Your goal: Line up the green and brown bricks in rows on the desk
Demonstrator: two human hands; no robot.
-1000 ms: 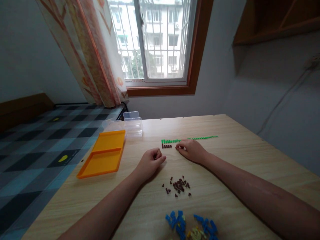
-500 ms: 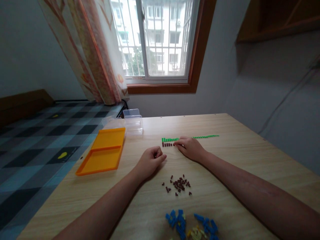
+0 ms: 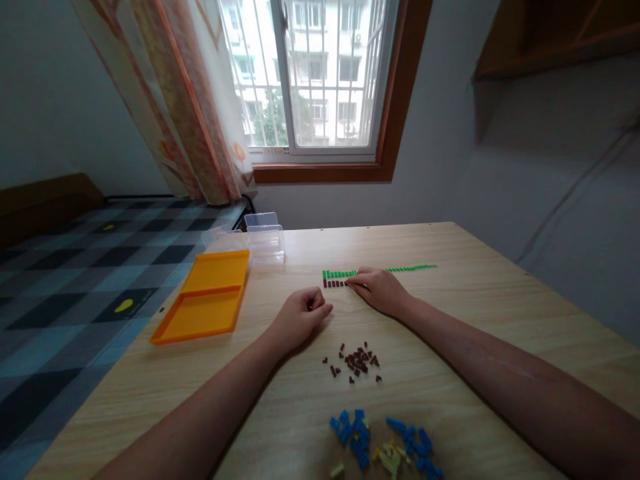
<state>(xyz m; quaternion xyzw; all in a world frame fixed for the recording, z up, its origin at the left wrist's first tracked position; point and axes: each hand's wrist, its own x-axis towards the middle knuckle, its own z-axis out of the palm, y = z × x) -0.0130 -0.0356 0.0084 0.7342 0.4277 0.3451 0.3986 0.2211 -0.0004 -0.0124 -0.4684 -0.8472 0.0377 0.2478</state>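
So the big wooden table (image 3: 475,313) takes up most of what I'm looking at, and both bare hands are resting on it. An open orange tray (image 3: 205,300) lies flat well off to the left of the left hand's fingers, and a clear box (image 3: 263,243) sits just beyond it, further from the knuckles and nearer the window.

The left hand (image 3: 300,319) is parked on the wood with its fingers (image 3: 315,303) curled into a loose fist and the thumb poking out toward the right hand. From here I honestly can't tell if there's anything tucked inside that fist.

The right hand (image 3: 377,290) lies palm down, fingers together and pointing left. A long green row (image 3: 340,273) of tiny bricks runs just beyond those fingers. The knuckles cover its middle, so it shows on both sides of the hand.

Well back from both sets of fingers, toward the person's body, there's a blue pile (image 3: 355,433) of bricks with a few yellow bits (image 3: 387,460) mixed in at its near edge. Between that and the hands is a loose brown pile (image 3: 355,363), sitting just behind the left thumb and below the right wrist.

Smallest thing: a short brown row (image 3: 334,283) lined up right under the green one. The right fingertips (image 3: 350,283) are touching its right-hand end. Whether they're pinching a brick or just pressing on one is too small to make out.
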